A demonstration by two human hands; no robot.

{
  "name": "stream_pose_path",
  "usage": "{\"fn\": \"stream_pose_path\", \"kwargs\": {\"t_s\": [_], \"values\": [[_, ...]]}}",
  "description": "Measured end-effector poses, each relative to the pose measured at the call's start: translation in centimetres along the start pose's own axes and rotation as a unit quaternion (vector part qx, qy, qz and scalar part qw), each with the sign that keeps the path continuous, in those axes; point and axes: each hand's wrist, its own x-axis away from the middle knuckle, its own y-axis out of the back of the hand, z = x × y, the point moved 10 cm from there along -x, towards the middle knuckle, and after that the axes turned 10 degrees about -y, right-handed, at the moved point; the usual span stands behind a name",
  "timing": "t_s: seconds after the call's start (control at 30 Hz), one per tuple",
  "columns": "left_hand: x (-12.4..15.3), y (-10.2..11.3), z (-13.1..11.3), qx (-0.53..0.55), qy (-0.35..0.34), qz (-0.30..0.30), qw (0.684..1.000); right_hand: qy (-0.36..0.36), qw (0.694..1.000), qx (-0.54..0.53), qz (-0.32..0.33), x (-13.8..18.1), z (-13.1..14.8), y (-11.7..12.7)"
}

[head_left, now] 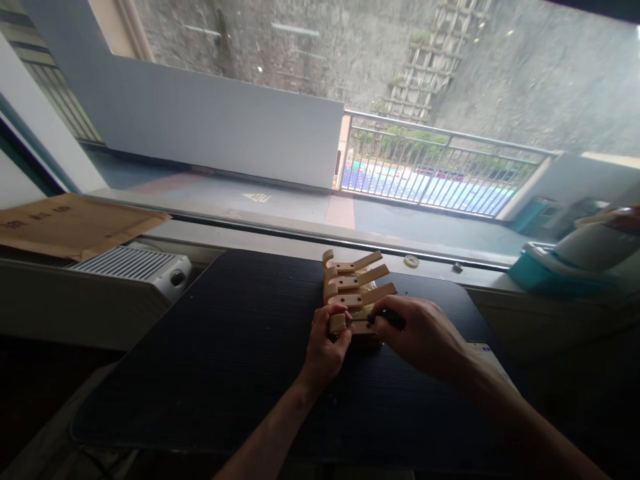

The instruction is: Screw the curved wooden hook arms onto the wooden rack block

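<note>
I'm pinching my left hand (326, 343) on the pale wooden hooked rack (353, 288), gripping a dark-handled screwdriver (386, 319) in my right hand (419, 335) just beside it, tip hidden, black desk (240, 347) beneath.

Both hands meet ahead, left (326, 347) curled in a pinch, right (423, 333) fingers closed.

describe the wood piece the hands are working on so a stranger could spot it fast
On the dark table by the window, find the row of pale wooden hooks. The wood piece is the nearest one, pinched by the left hand while the right hand presses a dark tool against it.
</note>
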Motion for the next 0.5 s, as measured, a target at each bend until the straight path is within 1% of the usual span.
{"fn": "stream_pose_path", "kwargs": {"t_s": [0.13,0.33,0.43,0.5], "values": [[-0.2,0.1,-0.2,0.009,0.000,-0.002,1.000,0.055,0.998,0.014,0.038,0.0,1.3,0.0],[-0.5,0.2,-0.7,-0.002,-0.002,-0.001,1.000,0.113,0.987,0.055,0.097,-0.2,2.4,0.2],[-0.5,0.1,-0.4,0.002,0.006,0.008,1.000,0.156,0.972,0.083,0.154,-1.1,3.7,0.1],[-0.5,0.0,0.1,0.013,0.018,0.013,1.000,0.163,0.960,0.113,0.199,-2.3,4.4,-0.2]]}}
